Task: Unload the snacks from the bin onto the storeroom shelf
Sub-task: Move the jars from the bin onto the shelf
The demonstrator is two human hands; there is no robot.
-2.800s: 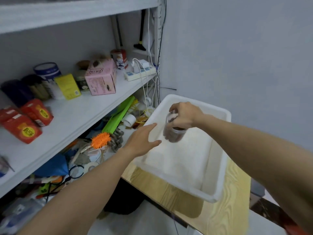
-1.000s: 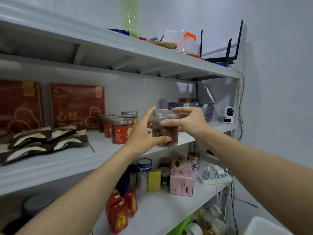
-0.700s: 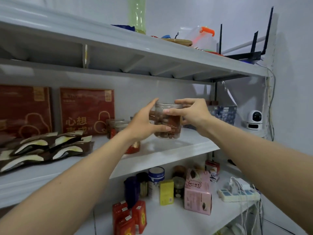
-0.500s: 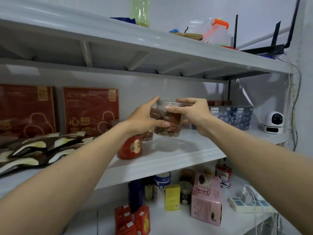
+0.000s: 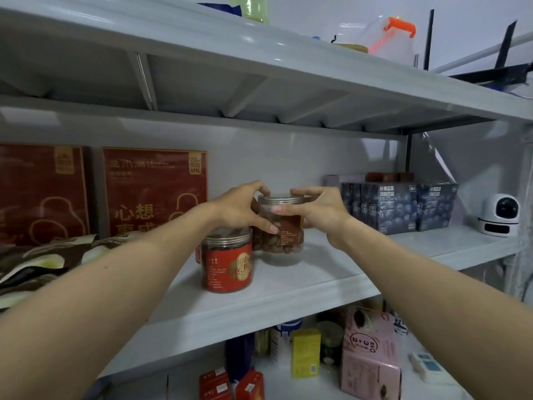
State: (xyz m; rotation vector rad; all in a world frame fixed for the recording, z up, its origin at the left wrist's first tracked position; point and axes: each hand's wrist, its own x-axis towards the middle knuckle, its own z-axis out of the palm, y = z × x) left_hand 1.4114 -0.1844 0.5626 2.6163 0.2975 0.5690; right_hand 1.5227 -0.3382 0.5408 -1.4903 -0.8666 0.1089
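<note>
A clear plastic jar of brown nuts (image 5: 284, 235) with a clear lid stands on or just above the white middle shelf (image 5: 288, 287). My left hand (image 5: 240, 207) grips its left side, thumb across the front. My right hand (image 5: 315, 210) grips its right side and lid edge. A red-labelled jar (image 5: 227, 261) stands just left and in front of it. Another jar behind is mostly hidden by my left hand. The bin is out of view.
Red gift boxes (image 5: 154, 192) lean on the back wall at left, with dark snack packs (image 5: 43, 261) in front. Dark blue drink cartons (image 5: 395, 206) and a white camera (image 5: 499, 215) stand to the right. The lower shelf holds a pink box (image 5: 372, 359) and small cartons.
I lifted the nut jar out of the white bin up to the middle shelf. Over the last half second both hands carried it further in and lower, beside the red-labelled jar.
</note>
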